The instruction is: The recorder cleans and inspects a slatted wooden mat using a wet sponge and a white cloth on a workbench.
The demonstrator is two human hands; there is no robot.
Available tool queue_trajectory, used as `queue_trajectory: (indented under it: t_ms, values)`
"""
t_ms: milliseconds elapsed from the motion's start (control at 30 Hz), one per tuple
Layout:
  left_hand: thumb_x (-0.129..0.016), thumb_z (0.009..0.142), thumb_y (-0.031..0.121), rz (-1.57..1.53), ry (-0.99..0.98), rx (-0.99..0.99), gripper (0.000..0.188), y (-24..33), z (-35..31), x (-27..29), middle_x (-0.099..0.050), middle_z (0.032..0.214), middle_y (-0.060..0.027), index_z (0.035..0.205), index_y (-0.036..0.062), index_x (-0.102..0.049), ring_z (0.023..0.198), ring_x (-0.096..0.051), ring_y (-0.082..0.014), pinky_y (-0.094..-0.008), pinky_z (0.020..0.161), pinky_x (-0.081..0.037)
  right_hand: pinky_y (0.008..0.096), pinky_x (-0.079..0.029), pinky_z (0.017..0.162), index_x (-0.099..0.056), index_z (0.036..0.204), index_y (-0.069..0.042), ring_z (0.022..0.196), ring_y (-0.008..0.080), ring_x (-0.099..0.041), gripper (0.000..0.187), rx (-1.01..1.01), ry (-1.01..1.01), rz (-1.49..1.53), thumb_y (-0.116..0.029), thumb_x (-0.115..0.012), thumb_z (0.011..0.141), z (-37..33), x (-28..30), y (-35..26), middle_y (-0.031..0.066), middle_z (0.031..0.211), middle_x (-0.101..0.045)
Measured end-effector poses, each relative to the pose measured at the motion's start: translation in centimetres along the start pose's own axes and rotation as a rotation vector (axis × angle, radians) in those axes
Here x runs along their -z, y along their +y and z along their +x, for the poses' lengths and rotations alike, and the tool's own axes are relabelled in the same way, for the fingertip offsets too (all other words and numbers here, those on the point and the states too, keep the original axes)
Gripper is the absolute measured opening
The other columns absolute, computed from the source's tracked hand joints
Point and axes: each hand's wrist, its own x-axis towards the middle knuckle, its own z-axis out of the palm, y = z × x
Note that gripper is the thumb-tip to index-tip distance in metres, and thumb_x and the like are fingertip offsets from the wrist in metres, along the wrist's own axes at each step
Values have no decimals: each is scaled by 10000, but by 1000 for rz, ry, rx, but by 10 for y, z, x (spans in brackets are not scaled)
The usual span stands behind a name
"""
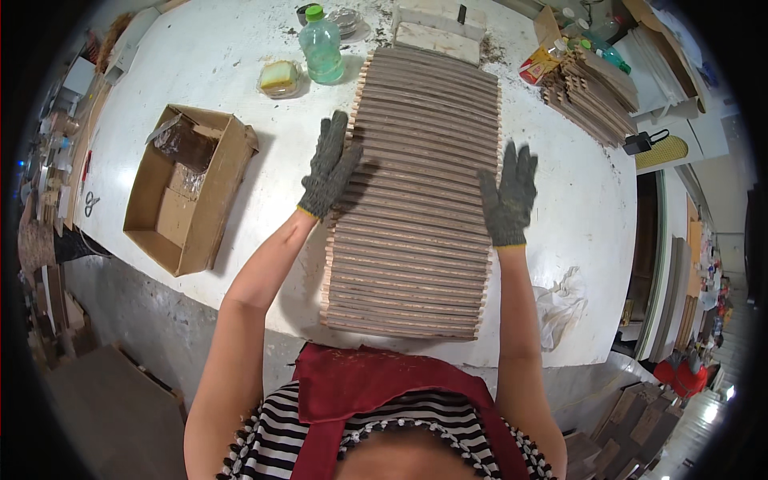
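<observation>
Lying on the white table [576,192], a long row of brown strips [420,200] sits between the left hand [330,168] and right hand [510,200], both in gray gloves [512,218] with fingers spread loose by its 2 sides, though whether they touch is hard to tell.

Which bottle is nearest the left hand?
The upright green-capped bottle beyond the left hand; the other bottles are grouped at the picture's upper right.

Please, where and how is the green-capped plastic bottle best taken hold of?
I would grip the plastic bottle around its body, below the green cap, with the left hand from the near side: it stands upright, with the food container at its left.
</observation>
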Motion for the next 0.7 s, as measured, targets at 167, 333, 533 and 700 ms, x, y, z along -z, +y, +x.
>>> queue_trajectory:
  t_ms: [167, 333, 533, 700]
  values:
    - [-487, 984, 355, 332, -40, -452, 595, -25, 39, -29, -242, 1551, -224, 1481, 73, -321, 1437, -186, -439, -522, 1150, -197, 554, -195, 1142, -302, 1495, -58, 1451, 353, -204, 791, 362, 48, -94, -581, -463, 924, 53, -70, -18, 195, 1558, -250]
    - [-477, 968, 399, 112, -286, 249, 654, 1, 35, -25, -211, 1566, -213, 1493, 57, -291, 1444, -177, -423, -519, 1156, -174, 545, -178, 1153, -263, 1506, -58, 1455, 335, -194, 789, 283, -260, -225, -607, -378, 951, 58, -67, -32, 168, 1573, -221]
    - [-480, 967, 403, 107, -315, 280, 683, 16, 43, -19, -183, 1575, -218, 1502, 37, -264, 1458, -153, -397, -495, 1169, -153, 574, -179, 1140, -268, 1506, -73, 1453, 340, -196, 752, 282, 13, -46, -578, -372, 960, 130, -57, -85, 161, 1575, -222]
    - [-488, 960, 375, 103, -292, 228, 674, 14, 36, -18, -186, 1574, -220, 1501, 36, -272, 1455, -162, -404, -500, 1166, -162, 600, -176, 1124, -270, 1509, -84, 1452, 330, -206, 741, 222, -184, -163, -575, -357, 960, 142, -106, -83, 156, 1579, -219]
